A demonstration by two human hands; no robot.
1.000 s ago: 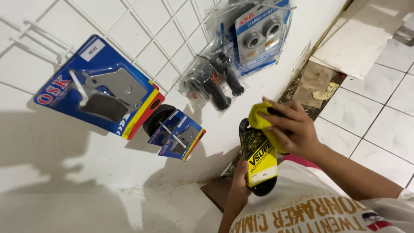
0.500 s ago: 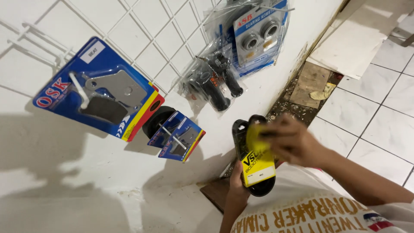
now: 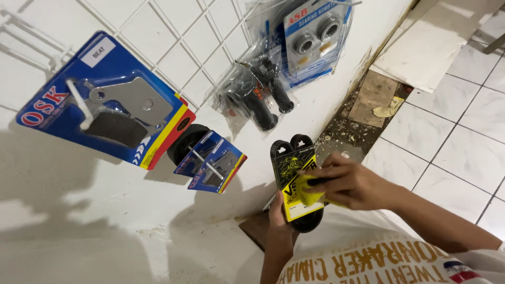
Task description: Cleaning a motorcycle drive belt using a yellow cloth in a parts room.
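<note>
Closest to the camera, the person's left hand (image 3: 280, 223) rises from below and grips the lower end of a packaged black drive belt (image 3: 295, 181) with a yellow and black card sleeve, fingers wrapped around it, holding it upright in front of the white wall (image 3: 105, 210). The right hand (image 3: 351, 184) reaches in from the right, fingers closed on a small yellow cloth (image 3: 307, 197) pressed against the front of the belt's sleeve. Beyond, a white wire grid (image 3: 173, 37) on the wall carries hanging goods: a small blue carded part (image 3: 213, 163) just left of the belt, a large blue carded brake pad pack (image 3: 108, 108) farther left, bagged black handlebar grips (image 3: 260, 92) above, and a blue bearing pack (image 3: 313, 37) at the top. White floor tiles (image 3: 452, 131) lie to the right.
</note>
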